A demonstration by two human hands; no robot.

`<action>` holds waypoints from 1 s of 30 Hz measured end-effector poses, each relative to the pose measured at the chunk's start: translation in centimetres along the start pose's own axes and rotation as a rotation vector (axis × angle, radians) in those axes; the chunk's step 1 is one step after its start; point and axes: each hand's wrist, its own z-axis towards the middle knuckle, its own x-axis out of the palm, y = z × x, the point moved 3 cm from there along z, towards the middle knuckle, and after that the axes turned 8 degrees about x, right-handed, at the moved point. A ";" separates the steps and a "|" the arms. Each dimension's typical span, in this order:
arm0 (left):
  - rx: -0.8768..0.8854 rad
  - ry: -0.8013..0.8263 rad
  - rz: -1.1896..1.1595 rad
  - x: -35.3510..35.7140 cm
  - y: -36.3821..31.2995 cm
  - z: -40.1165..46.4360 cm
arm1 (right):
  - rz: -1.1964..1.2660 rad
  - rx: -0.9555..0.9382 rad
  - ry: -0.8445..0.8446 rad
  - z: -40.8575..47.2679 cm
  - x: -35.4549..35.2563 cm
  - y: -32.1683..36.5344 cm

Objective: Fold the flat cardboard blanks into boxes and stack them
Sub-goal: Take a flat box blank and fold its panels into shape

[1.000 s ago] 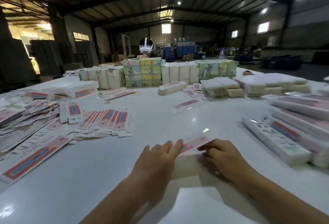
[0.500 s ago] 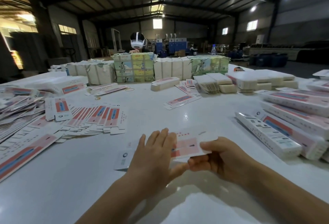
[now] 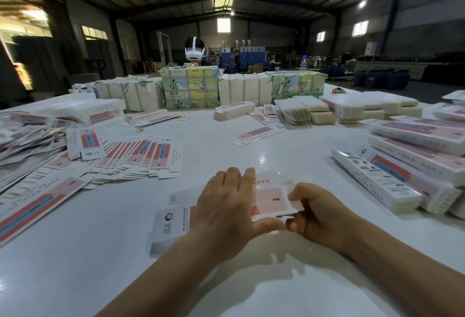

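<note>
Blank [image 3: 270, 199] flat on table [image 3: 100, 253] — L hand [image 3: 226, 206] spread on it, R hand [image 3: 317, 213] pinching its edge

White table [image 3: 251, 150], fanned blanks [image 3: 141, 160], folded boxes [image 3: 402, 163], wrapped bundles [image 3: 190, 87]

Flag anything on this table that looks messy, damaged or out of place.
The wrapping on the white bundles at the far left looks torn and ragged. The flat blanks at the left edge lie in a loose, slumped heap. Two rubber bands lie loose on the table.
</note>
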 end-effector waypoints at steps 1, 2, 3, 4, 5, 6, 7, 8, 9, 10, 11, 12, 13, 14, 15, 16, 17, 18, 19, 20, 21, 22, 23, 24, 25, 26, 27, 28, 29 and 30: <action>-0.006 -0.007 -0.026 -0.1 -0.1 0.1 | 0.044 0.014 0.019 -0.1 0.0 0.0; -0.013 -0.015 -0.044 -0.2 -0.1 0.2 | 0.080 0.020 0.044 -0.2 -0.1 0.1; -0.016 -0.019 -0.046 -0.2 -0.1 0.2 | 0.096 0.019 0.072 -0.3 0.0 0.1; -0.014 -0.018 -0.031 -0.2 -0.1 0.2 | 0.092 0.013 0.100 -0.5 0.1 0.2; -0.008 -0.014 -0.009 -0.2 -0.1 0.1 | 0.073 0.004 0.120 -0.6 0.2 0.2; -0.004 -0.002 0.009 -0.1 0.0 0.0 | 0.045 -0.005 0.126 -0.7 0.4 0.2; -0.006 0.018 0.013 0.0 0.1 -0.1 | 0.012 -0.010 0.116 -0.8 0.5 0.2; -0.011 0.038 0.010 0.0 0.3 -0.2 | -0.017 -0.012 0.095 -0.8 0.5 0.2; -0.016 0.053 0.009 0.1 0.4 -0.3 | -0.044 -0.012 0.069 -0.8 0.5 0.3; -0.017 0.062 0.015 0.1 0.5 -0.4 | -0.069 -0.009 0.039 -0.8 0.5 0.3; -0.014 0.066 0.022 0.2 0.5 -0.4 | -0.091 -0.004 0.011 -0.8 0.4 0.3; -0.007 0.066 0.030 0.2 0.5 -0.3 | -0.106 0.002 -0.012 -0.9 0.2 0.4; 0.000 0.062 0.039 0.2 0.4 -0.3 | -0.114 0.007 -0.026 -0.9 0.1 0.4; 0.006 0.053 0.049 0.2 0.4 -0.3 | -0.122 0.008 -0.033 -0.9 0.0 0.4; 0.010 0.043 0.057 0.1 0.4 -0.3 | -0.133 0.008 -0.036 -0.9 -0.1 0.4; 0.013 0.029 0.064 0.1 0.4 -0.4 | -0.153 0.010 -0.036 -1.0 -0.2 0.5; 0.016 0.018 0.071 0.0 0.4 -0.4 | -0.184 0.012 -0.031 -1.1 -0.2 0.5; 0.023 0.010 0.078 0.0 0.3 -0.4 | -0.220 0.011 -0.023 -1.1 -0.2 0.6; 0.032 0.003 0.079 -0.1 0.2 -0.5 | -0.252 0.010 -0.012 -1.2 -0.2 0.7; 0.039 -0.002 0.076 -0.1 0.2 -0.5 | -0.275 0.008 -0.001 -1.3 -0.2 0.7; 0.045 -0.007 0.074 -0.1 0.1 -0.5 | -0.293 0.009 0.007 -1.4 -0.2 0.8; 0.049 -0.011 0.075 -0.1 0.1 -0.5 | -0.311 0.011 0.009 -1.4 -0.2 0.8; 0.052 -0.009 0.076 -0.2 0.1 -0.5 | -0.337 0.014 0.005 -1.4 -0.2 0.8; 0.057 -0.005 0.076 -0.2 0.1 -0.5 | -0.368 0.015 -0.010 -1.4 -0.2 0.8; 0.060 0.002 0.076 -0.2 0.0 -0.5 | -0.402 0.015 -0.037 -1.4 -0.2 0.7; 0.063 0.009 0.078 -0.2 0.0 -0.5 | -0.433 0.010 -0.069 -1.4 -0.2 0.8; 0.065 0.019 0.081 -0.2 -0.1 -0.5 | -0.457 0.004 -0.100 -1.4 -0.2 0.8; 0.066 0.030 0.082 -0.2 -0.1 -0.4 | -0.476 -0.001 -0.123 -1.3 -0.2 0.8; 0.065 0.043 0.082 -0.2 -0.1 -0.4 | -0.489 -0.002 -0.138 -1.4 -0.2 0.9; 0.064 0.059 0.082 -0.2 -0.2 -0.3 | -0.501 0.001 -0.146 -1.4 -0.2 0.9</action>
